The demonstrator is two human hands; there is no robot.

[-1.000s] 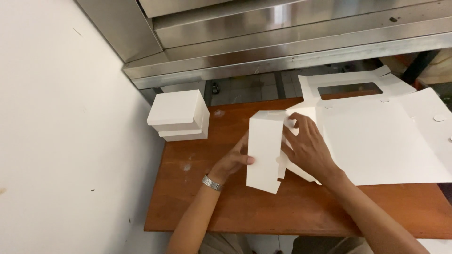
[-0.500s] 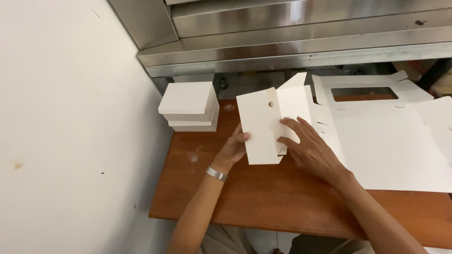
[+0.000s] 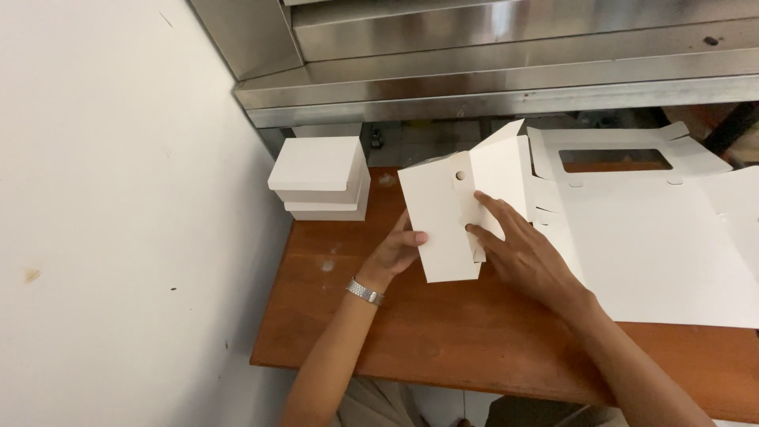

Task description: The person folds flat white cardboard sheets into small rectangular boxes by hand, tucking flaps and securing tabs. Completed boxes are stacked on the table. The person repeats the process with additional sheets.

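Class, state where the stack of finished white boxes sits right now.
In the head view, the stack of white boxes sits at the wooden table's far-left corner, beside the white wall, left of both hands.

Commercial kitchen or bakery packing corner. A stainless-steel appliance (image 3: 490,71) spans the far side above a worn wooden table (image 3: 443,340); flat white box blanks (image 3: 656,245) lie at right, 2 folded white boxes (image 3: 320,178) stacked far left beside a plain wall (image 3: 111,198).

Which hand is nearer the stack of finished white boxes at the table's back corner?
Left. The left hand grips the half-folded box's near edge, just right of the stack; the right hand lies farther right.
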